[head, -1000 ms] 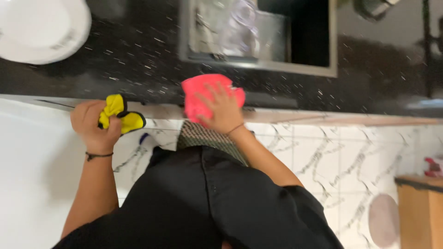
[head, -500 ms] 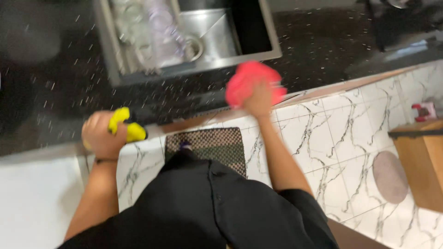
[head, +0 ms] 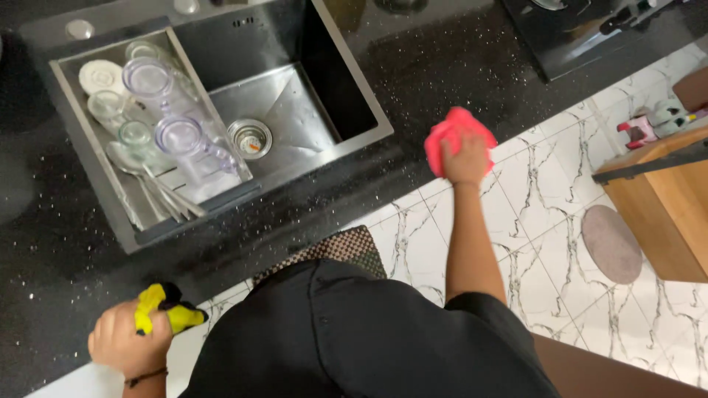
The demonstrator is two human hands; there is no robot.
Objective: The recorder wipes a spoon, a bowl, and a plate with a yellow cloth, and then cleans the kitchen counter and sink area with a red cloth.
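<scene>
My right hand [head: 464, 158] presses a pink cloth [head: 448, 133] against the front edge of the black speckled countertop [head: 442, 66], to the right of the sink. At the lower left, my left hand [head: 122, 343] grips a bunched yellow cloth [head: 164, 313] at the counter's front edge. Both arms reach out from my black top.
A steel sink [head: 295, 103] is set in the counter, with a rack of clear glasses [head: 158, 110], a small plate and spoons in its left part. A black hob [head: 582, 26] lies at the far right. Below are a woven floor mat [head: 343, 247], a round rug [head: 612, 243] and a wooden cabinet [head: 667, 199].
The view has swung, bringing the whole sink into sight. My right hand has slid the pink cloth rightward along the counter edge. My left hand still holds the yellow cloth at the left.
</scene>
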